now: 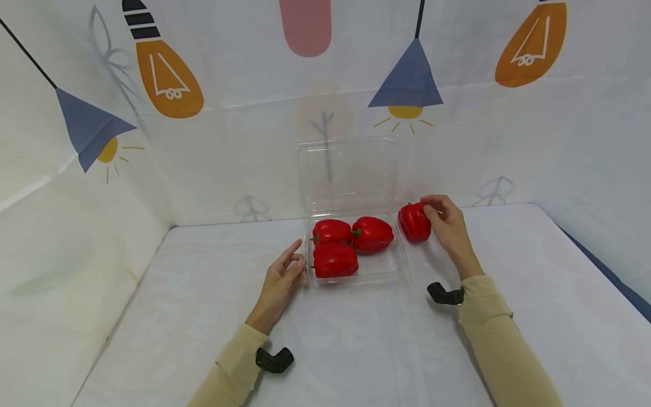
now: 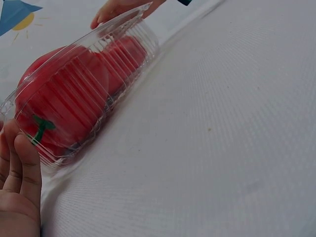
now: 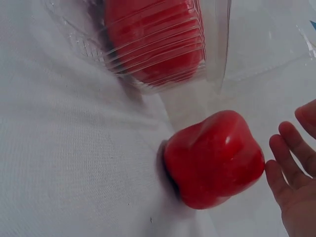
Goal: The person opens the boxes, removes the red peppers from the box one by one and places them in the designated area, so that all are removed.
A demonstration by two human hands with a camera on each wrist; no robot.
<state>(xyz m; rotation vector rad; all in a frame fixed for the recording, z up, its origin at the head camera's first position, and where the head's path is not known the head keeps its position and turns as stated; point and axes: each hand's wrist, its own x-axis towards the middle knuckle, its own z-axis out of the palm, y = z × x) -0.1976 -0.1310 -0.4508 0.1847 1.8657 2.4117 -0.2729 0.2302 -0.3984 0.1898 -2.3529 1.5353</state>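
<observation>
A clear plastic clamshell box (image 1: 378,270) stands on the table with its lid (image 1: 348,175) raised against the back wall. Inside lie three red bell peppers with green stems: one at the front left (image 1: 335,260), one behind it (image 1: 331,231), one at the right (image 1: 373,234). At the box's left side, my left hand (image 1: 281,282) touches the wall near a corner with its fingers fairly straight. A fourth bell pepper (image 3: 215,160) sits on the table right of the box. My right hand (image 1: 448,226) is beside it, fingers loosely spread, a fingertip touching its side.
White cloth covers the table (image 1: 356,345). Behind it hangs a printed curtain (image 1: 244,141) with lamp and bulb pictures, meeting the table's back edge close behind the box. Black wrist-worn devices (image 1: 274,360) stick out from both sleeves.
</observation>
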